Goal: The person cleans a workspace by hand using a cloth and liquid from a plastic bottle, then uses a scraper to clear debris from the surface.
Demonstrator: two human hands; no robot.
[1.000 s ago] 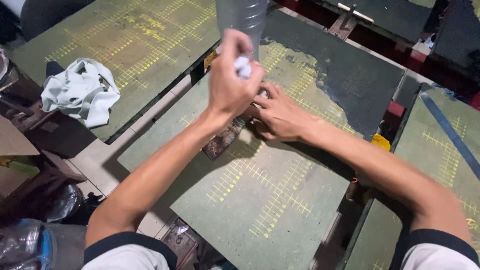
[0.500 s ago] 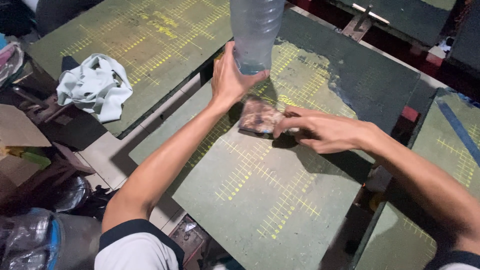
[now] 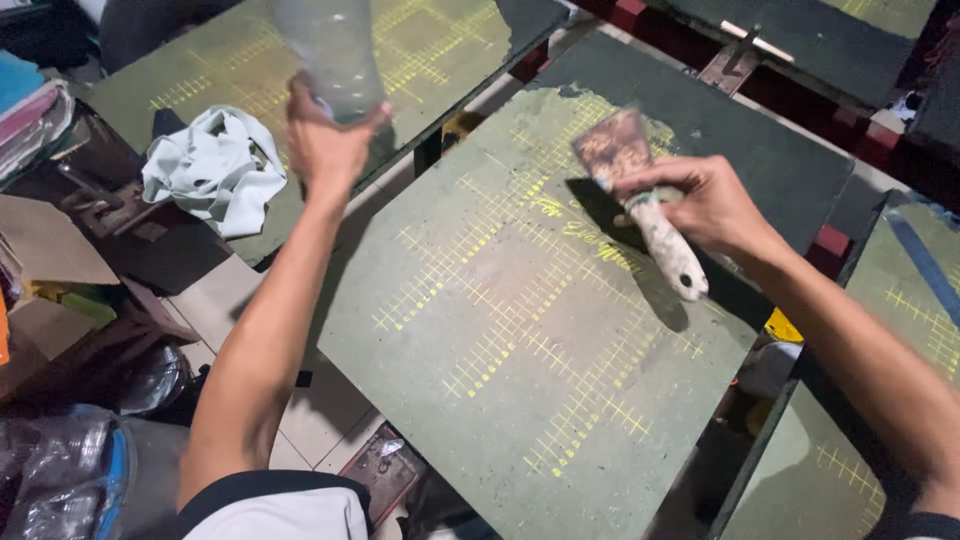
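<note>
Left hand closed round clear plastic bottle, held up over gap between green boards. Right hand grips scraper by pale handle, rusty blade raised above middle board. White rag crumpled on far-left surface.

Item count, as visible:
- Hands: two, a left hand and a right hand.
- Plastic bottle: one, far left.
- Scraper: one, far right.
- White cloth: one, left.
- Green boards with yellow grid marks: at least four; the central board is nearest.
</note>
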